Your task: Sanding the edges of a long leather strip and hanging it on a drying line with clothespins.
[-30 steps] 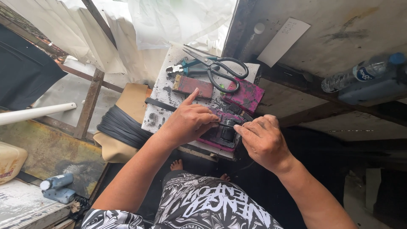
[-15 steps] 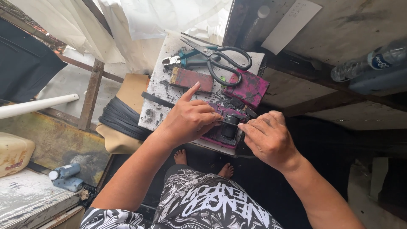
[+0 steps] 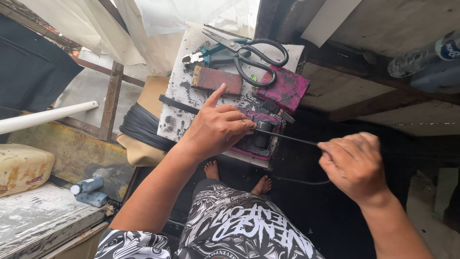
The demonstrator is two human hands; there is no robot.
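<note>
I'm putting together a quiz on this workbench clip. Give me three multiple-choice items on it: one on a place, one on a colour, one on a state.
1. Where do the scissors lie?
A. at the far end of the board
B. on the floor
C. in the right hand

2. What colour is the block beyond the left hand's forefinger?
A. yellow
B. dull red
C. white

3. What is the right hand doing?
A. resting open on the board
B. holding the bottle
C. gripping a thin black strip that runs from the small black part under the left hand

Answers: 1 A, the scissors rest on the board's far end, beside the pliers. 2 B, the block is reddish under black smudges. 3 C, the right hand's fingers are closed on the strip, off to the board's right.
</note>
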